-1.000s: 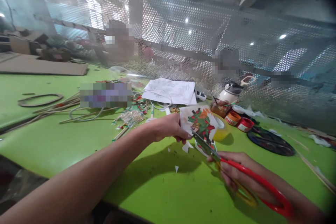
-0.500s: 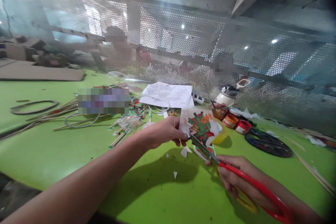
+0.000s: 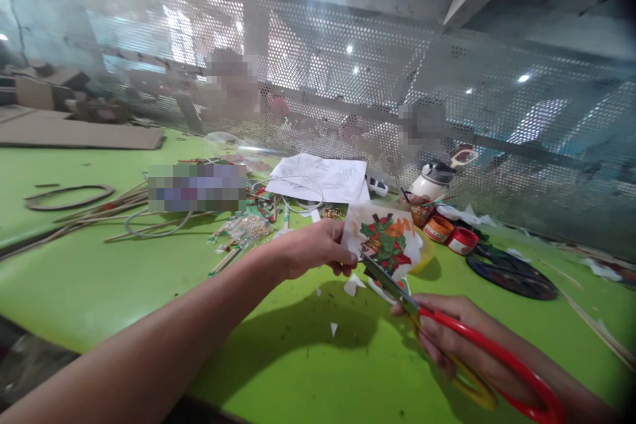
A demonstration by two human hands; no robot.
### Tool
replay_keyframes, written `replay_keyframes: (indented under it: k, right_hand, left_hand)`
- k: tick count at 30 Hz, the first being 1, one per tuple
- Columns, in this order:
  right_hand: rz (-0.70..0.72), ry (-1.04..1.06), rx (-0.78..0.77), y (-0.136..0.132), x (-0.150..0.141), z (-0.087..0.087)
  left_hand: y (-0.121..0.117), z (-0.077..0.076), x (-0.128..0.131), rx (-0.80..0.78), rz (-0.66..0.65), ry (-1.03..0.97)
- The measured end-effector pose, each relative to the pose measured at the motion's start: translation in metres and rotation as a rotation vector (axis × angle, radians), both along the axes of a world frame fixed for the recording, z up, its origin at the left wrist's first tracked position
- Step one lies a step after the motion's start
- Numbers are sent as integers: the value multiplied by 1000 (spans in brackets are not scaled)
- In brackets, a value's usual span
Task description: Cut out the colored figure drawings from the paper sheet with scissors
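Observation:
Between the thumb and fingers of my left hand (image 3: 325, 246) is the left edge of a sheet of white paper (image 3: 413, 258) painted with a green, red and orange picture. My right hand (image 3: 447, 331) is closed round scissors (image 3: 477, 339) with one red and one yellow handle. Their blades lie at the lower edge of the painted paper, with the tips close to my left thumb. Under the paper, partly hidden, lies another painted cut-out (image 3: 382, 289). White paper scraps (image 3: 353, 285) are on the table just below my left hand.
On the green table (image 3: 283, 351) stand an orange paint jar (image 3: 438, 229), a red paint jar (image 3: 462, 240) and a white bottle (image 3: 432, 179). A dark palette (image 3: 511, 271) lies at right. Drawn sheets (image 3: 318, 175), sticks (image 3: 99, 212) and cardboard (image 3: 84, 132) lie farther back. A perforated screen (image 3: 318, 79) stands behind.
The view has shifted slightly. Both hands keep their holds on the paper and the scissors, and the blades stay at the paper's lower edge.

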State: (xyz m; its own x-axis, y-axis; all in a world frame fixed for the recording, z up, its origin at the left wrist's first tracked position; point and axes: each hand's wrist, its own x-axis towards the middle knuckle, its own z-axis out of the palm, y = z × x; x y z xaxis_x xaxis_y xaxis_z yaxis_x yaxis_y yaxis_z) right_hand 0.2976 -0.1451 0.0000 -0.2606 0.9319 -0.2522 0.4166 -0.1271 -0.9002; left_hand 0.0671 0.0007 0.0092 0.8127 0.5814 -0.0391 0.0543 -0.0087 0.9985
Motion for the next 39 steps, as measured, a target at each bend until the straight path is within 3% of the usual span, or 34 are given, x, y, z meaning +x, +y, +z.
replay_keyframes:
  k: [8, 13, 20, 30, 39]
  right_hand:
    - [-66, -140, -11, -5, 1, 4]
    - [15, -147, -47, -2, -1, 5]
    - [79, -226, 29, 1, -1, 9]
    - [44, -351, 55, 0, -3, 11]
    - [-45, -411, 141, 0, 7, 3]
  left_hand:
    - [4, -1, -2, -34, -74, 27]
    - [3, 2, -3, -28, -87, 51]
    - [3, 2, -2, -16, -86, 73]
    - [2, 5, -2, -13, -103, 85]
    - [4, 6, -3, -13, -138, 49]
